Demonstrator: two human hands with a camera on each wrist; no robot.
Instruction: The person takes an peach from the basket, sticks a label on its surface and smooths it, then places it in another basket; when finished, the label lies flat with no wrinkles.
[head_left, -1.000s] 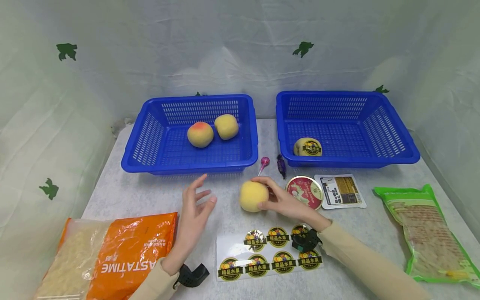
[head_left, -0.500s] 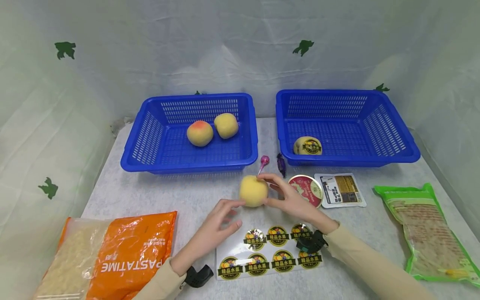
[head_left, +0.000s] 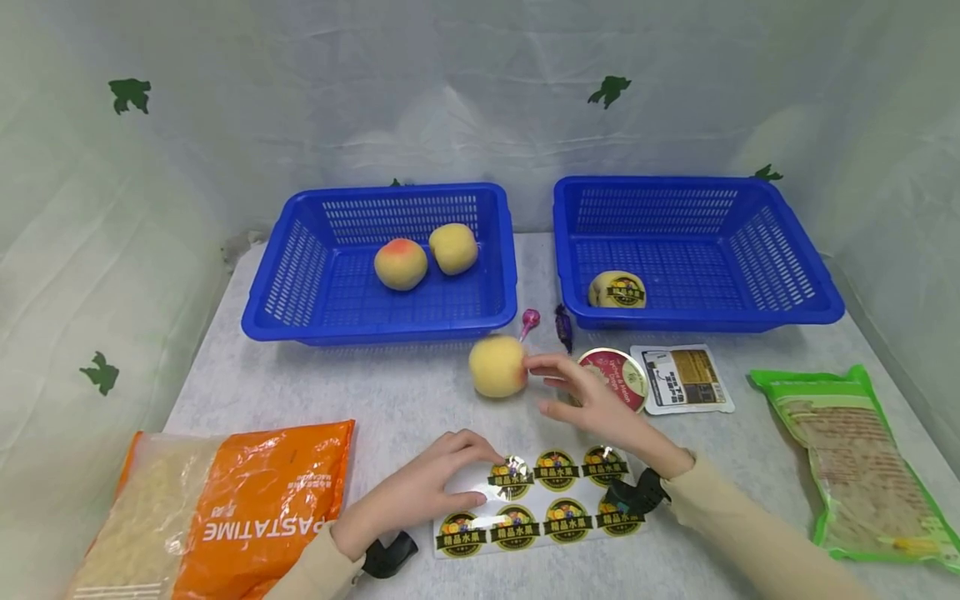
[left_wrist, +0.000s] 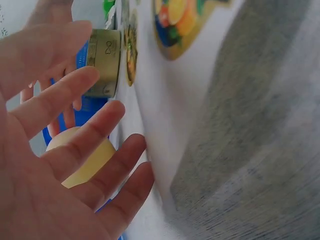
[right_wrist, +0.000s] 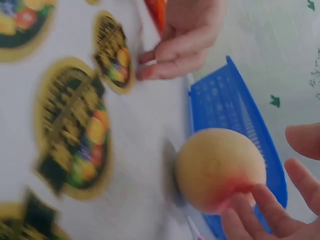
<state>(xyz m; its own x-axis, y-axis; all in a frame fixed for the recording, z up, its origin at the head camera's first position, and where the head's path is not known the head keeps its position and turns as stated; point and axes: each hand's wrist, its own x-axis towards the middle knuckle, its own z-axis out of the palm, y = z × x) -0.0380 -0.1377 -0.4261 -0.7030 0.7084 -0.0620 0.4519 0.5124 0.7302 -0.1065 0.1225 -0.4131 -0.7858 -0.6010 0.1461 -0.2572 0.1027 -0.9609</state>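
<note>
A person's bare hands work with peaches and stickers at a pale table [head_left: 285, 400]. One peach [head_left: 497, 367] sits on the table, in front of the left basket [head_left: 405, 330]. The right hand [head_left: 600, 408] meets it from the right: fingers loosely spread, fingertips against its red blush, thumb off it, so it is touched rather than gripped. The left hand [head_left: 435, 477] is over the sticker sheet [head_left: 467, 480], fingers spread and holding nothing, one fingertip at the edge of the nearest sticker [head_left: 510, 475]; whether it touches cannot be told.

The work looks to be in its early part. Of four peaches, one seems done: a labelled peach [head_left: 602, 290] lies in the right basket [head_left: 712, 318]. The table peach shows no sticker on the sides in view, nor do the two peaches [head_left: 401, 264] in the left basket. Seven stickers show on the sheet, so three peaches are probably left to label
</note>
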